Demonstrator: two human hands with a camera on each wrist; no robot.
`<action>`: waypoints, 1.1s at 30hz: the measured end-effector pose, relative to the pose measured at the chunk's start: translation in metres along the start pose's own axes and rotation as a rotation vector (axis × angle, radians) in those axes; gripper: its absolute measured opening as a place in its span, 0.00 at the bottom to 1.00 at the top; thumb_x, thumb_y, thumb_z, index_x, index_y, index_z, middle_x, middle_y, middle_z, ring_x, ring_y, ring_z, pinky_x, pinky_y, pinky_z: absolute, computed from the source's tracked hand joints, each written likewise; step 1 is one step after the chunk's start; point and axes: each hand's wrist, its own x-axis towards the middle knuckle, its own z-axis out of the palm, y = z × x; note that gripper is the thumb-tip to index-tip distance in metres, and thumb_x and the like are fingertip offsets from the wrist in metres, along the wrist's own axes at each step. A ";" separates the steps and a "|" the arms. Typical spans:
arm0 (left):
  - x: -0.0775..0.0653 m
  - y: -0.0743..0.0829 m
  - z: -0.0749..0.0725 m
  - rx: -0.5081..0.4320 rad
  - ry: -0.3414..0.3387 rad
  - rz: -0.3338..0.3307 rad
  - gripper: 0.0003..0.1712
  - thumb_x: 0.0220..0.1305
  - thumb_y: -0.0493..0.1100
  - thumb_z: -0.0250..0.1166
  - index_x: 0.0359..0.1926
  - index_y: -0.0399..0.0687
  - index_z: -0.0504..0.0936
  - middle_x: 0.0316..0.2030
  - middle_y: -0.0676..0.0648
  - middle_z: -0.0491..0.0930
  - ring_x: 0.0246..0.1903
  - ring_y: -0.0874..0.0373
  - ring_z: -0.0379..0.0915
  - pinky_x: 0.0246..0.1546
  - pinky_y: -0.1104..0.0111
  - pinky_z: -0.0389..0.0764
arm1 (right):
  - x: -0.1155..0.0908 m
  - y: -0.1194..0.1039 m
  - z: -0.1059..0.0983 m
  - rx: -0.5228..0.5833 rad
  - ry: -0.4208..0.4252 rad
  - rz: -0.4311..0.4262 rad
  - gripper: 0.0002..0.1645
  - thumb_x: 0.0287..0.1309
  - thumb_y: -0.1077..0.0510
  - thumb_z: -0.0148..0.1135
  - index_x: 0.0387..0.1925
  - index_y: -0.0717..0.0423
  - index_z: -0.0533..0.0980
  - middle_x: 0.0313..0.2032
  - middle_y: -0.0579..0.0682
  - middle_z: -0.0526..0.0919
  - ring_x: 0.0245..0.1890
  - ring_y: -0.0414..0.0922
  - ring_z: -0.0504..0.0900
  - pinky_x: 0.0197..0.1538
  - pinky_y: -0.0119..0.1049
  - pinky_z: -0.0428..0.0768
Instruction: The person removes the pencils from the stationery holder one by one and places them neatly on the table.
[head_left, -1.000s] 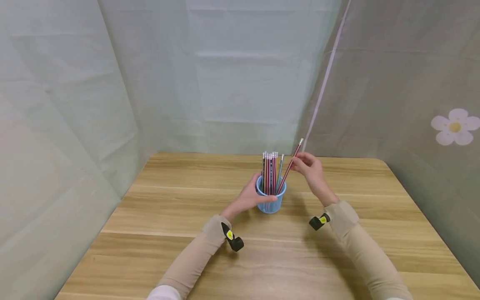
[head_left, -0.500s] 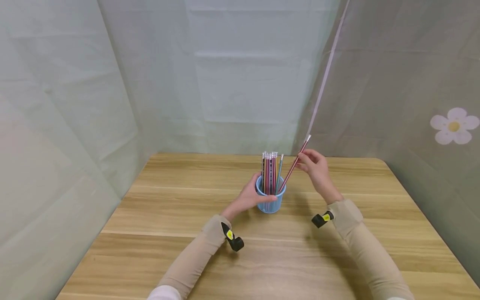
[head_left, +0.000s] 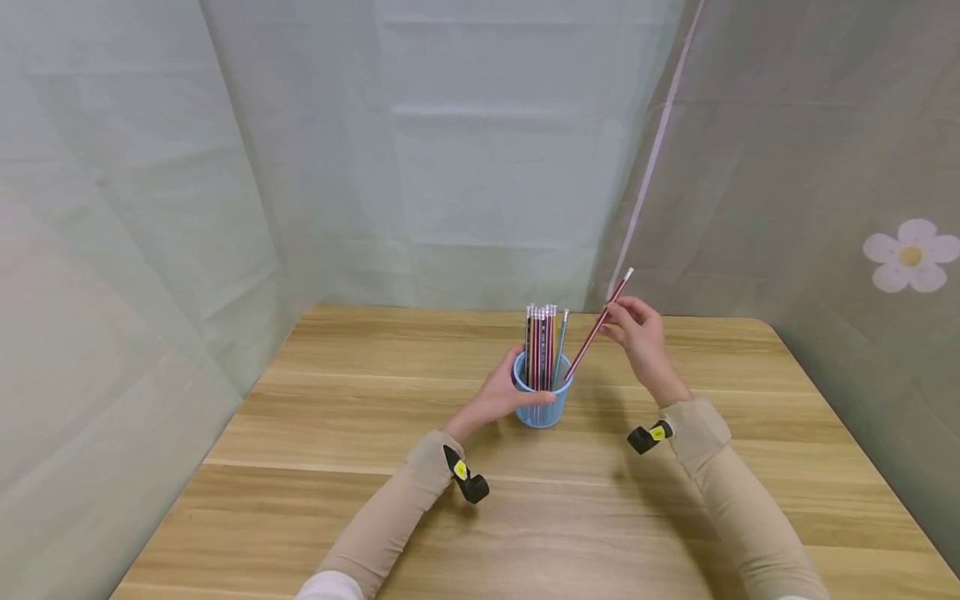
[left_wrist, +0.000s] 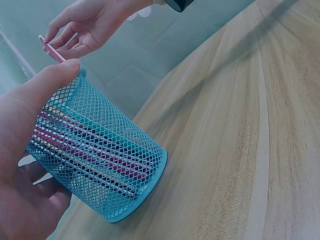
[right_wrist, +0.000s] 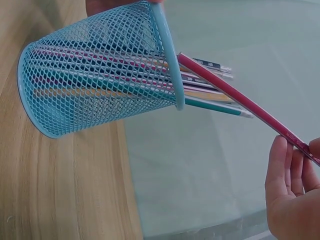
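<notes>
A blue mesh pencil cup (head_left: 542,414) stands on the wooden table, and several pencils (head_left: 538,346) with white-tipped tops lean inside it. My left hand (head_left: 498,396) grips the cup from its left side, thumb across the front near the rim; the left wrist view shows the thumb (left_wrist: 50,82) at the top edge. My right hand (head_left: 637,333) pinches a red striped pencil (right_wrist: 230,92) near its upper end. That pencil slants down to the left, its lower end right at the cup's rim in the right wrist view. A teal pencil (head_left: 560,346) tilts slightly inside the cup.
The wooden table (head_left: 337,433) reaches back to a pale fabric curtain (head_left: 495,167). Darker fabric with a white flower (head_left: 911,255) hangs at the right. Both wrists wear small black cameras, the left camera (head_left: 474,487) and right camera (head_left: 641,439).
My right hand has moved right and slightly up, drawing the red pencil's lower end from inside the cup to its rim. My left hand stays on the cup.
</notes>
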 end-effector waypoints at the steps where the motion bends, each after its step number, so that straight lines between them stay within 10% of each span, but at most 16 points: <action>1: 0.000 0.000 0.000 -0.004 0.000 0.002 0.52 0.46 0.49 0.78 0.69 0.55 0.59 0.62 0.45 0.72 0.61 0.50 0.69 0.66 0.52 0.67 | 0.000 -0.001 0.000 0.003 -0.002 0.001 0.03 0.66 0.63 0.55 0.36 0.59 0.74 0.33 0.46 0.80 0.34 0.38 0.81 0.40 0.28 0.85; 11: -0.009 0.025 -0.004 -0.010 -0.029 -0.022 0.51 0.50 0.44 0.76 0.71 0.49 0.56 0.65 0.41 0.68 0.65 0.45 0.65 0.68 0.49 0.64 | 0.001 -0.002 -0.004 0.109 -0.006 0.026 0.04 0.67 0.64 0.54 0.34 0.58 0.74 0.31 0.48 0.80 0.32 0.40 0.82 0.38 0.28 0.85; 33: 0.003 -0.004 0.000 0.007 0.005 0.005 0.51 0.47 0.50 0.78 0.69 0.58 0.59 0.63 0.47 0.71 0.63 0.51 0.67 0.67 0.52 0.66 | 0.001 0.011 -0.018 -0.002 -0.013 0.160 0.05 0.69 0.60 0.52 0.38 0.56 0.73 0.31 0.42 0.82 0.33 0.37 0.80 0.40 0.26 0.83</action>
